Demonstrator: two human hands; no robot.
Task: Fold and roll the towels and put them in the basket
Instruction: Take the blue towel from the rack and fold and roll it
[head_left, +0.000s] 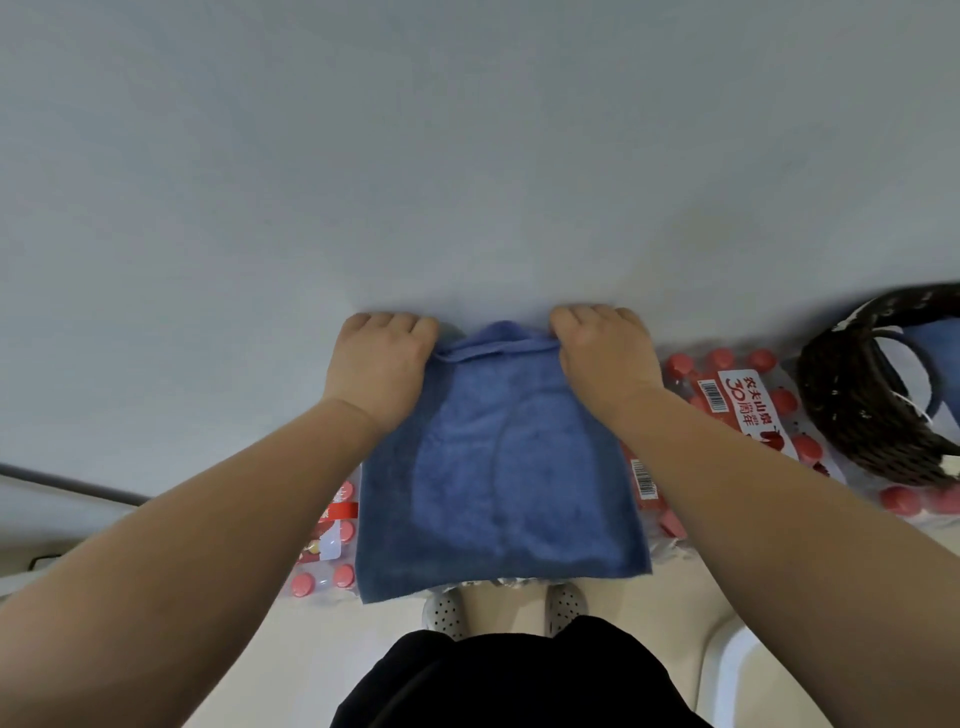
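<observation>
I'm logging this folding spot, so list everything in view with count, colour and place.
towel: one, blue, centre, spread over the bottle packs
basket: one, dark brown wicker, right, blue cloth inside
bottle packs: count unclear, red caps, under and beside the towel
wall: one, pale grey, behind everything
shoes: two, white with holes, bottom centre
hands: two, left hand and right hand gripping the towel's far corners

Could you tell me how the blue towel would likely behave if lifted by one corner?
Probably floppy: the blue towel hangs limp from the left hand and right hand, its top edge bunched between them. Its fuzzy pile suggests little slipping.
</observation>
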